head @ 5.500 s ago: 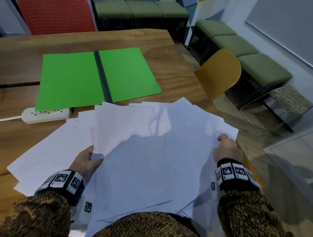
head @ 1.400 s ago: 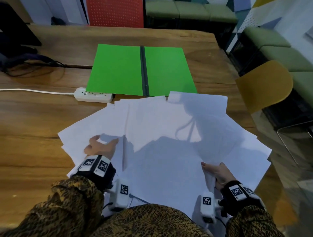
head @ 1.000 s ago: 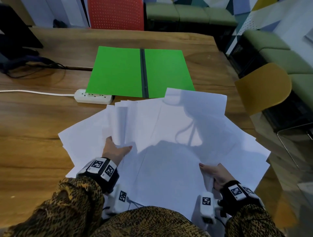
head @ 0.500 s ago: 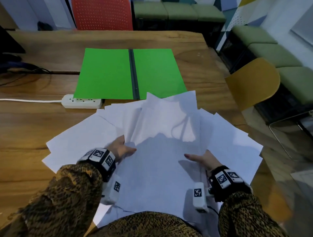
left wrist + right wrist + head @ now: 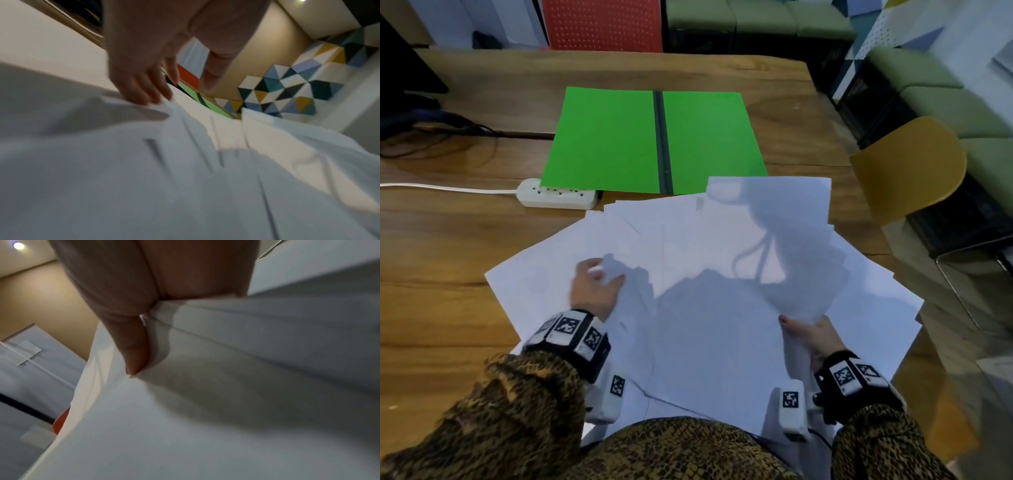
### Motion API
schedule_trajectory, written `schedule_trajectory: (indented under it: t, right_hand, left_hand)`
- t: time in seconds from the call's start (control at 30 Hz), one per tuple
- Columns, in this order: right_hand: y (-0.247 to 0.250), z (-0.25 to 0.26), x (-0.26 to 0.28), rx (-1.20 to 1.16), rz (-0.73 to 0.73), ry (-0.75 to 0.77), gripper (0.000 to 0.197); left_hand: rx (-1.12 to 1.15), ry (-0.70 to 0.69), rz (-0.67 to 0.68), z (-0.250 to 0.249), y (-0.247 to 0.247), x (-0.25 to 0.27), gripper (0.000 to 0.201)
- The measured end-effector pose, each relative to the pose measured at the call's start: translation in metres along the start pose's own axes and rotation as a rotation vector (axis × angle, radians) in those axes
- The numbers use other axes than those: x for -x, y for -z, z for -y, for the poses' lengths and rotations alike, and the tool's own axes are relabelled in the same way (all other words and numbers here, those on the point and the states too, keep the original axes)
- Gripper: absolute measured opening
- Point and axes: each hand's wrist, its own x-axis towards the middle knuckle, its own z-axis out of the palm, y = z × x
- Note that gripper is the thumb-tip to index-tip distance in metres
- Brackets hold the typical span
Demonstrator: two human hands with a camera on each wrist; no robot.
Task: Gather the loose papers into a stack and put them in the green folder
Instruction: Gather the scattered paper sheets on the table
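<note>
The papers [image 5: 722, 291] were spread in a loose fan on the table [image 5: 448, 240], just before the green folder [image 5: 654, 140], which lay open and unfilled. Sheets were pinched by the right hand [image 5: 811, 334]; a corner was being lifted by the left hand [image 5: 594, 291]. Squaring and filing remained.

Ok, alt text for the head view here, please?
A person's left hand and right hand gather fanned-out loose white papers on a wooden table. Beyond lie an open green folder and a white power strip.
</note>
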Motion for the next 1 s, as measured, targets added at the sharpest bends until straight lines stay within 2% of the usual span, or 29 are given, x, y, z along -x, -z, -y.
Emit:
schedule_trajectory:
  t: [0.07,0.13,0.2,0.27,0.33,0.43,0.47,0.5,0.53,0.57,0.6,0.67,0.7,0.73,0.8,0.83,0.9,0.93,0.97,1.0]
  right_hand:
    - [0.004,-0.003,0.001,-0.013,-0.011,0.009,0.103]
    - [0.008,-0.004,0.001,-0.038,0.011,0.014,0.103]
    - [0.008,-0.002,0.003,-0.028,0.008,-0.006,0.094]
    - [0.009,0.0,0.004,-0.054,-0.001,-0.043,0.072]
    - [0.007,0.001,0.007,-0.076,-0.009,-0.069,0.047]
    - [0.005,-0.002,0.01,-0.078,0.062,-0.088,0.07]
    - [0.003,0.0,0.014,-0.093,0.09,-0.086,0.057]
    - [0.003,0.003,0.017,-0.112,0.119,-0.101,0.035]
    - [0.005,0.006,0.019,-0.149,0.139,-0.136,0.025]
    - [0.006,0.008,0.02,-0.17,0.159,-0.154,0.031]
    - [0.007,0.009,0.018,-0.161,0.159,-0.158,0.046]
    - [0.004,0.013,0.017,-0.058,0.138,-0.174,0.077]
    - [0.002,0.015,0.016,0.022,0.127,-0.186,0.082]
    - [-0.002,0.015,0.014,0.095,0.115,-0.172,0.077]
    - [-0.01,0.02,0.01,0.197,0.106,-0.124,0.047]
    - [-0.014,0.021,0.009,0.224,0.108,-0.101,0.041]
    - [-0.018,0.027,0.01,0.224,0.161,-0.085,0.049]
    - [-0.019,0.031,0.013,0.181,0.191,-0.081,0.037]
    - [-0.02,0.037,0.019,0.127,0.25,-0.084,0.016]
    - [-0.018,0.043,0.02,0.079,0.28,-0.08,0.009]
  left_hand:
    - [-0.123,0.109,-0.252,0.017,0.022,0.003,0.068]
    - [-0.073,0.196,-0.464,0.025,0.033,0.013,0.076]
    - [-0.015,0.226,-0.546,0.025,0.034,0.024,0.079]
    - [0.037,0.223,-0.476,0.025,0.031,0.028,0.081]
    - [0.183,0.211,-0.357,0.026,0.032,0.025,0.087]
    - [0.283,0.195,-0.2,0.029,0.032,0.02,0.085]
    - [0.226,0.173,-0.124,0.03,0.03,0.018,0.078]
    - [0.164,0.138,-0.029,0.028,0.027,0.019,0.066]
    - [0.139,0.098,0.059,0.026,0.025,0.02,0.048]
    - [0.155,0.06,0.135,0.025,0.024,0.019,0.032]
    - [0.198,0.029,0.198,0.018,0.024,0.023,0.023]
    - [0.256,0.025,0.281,0.008,0.022,0.023,0.018]
    - [0.267,0.04,0.318,0.001,0.021,0.024,0.017]
    - [0.284,0.074,0.344,-0.004,0.02,0.027,0.019]
    - [0.338,0.122,0.407,-0.012,0.011,0.029,0.038]
    - [0.391,0.124,0.4,-0.015,0.006,0.031,0.047]
    - [0.43,0.109,0.365,-0.02,-0.001,0.033,0.066]
    - [0.377,0.104,0.407,-0.024,0.001,0.037,0.077]
    - [0.294,0.092,0.476,-0.025,0.002,0.039,0.085]
    - [0.239,0.104,0.53,-0.026,0.005,0.039,0.088]
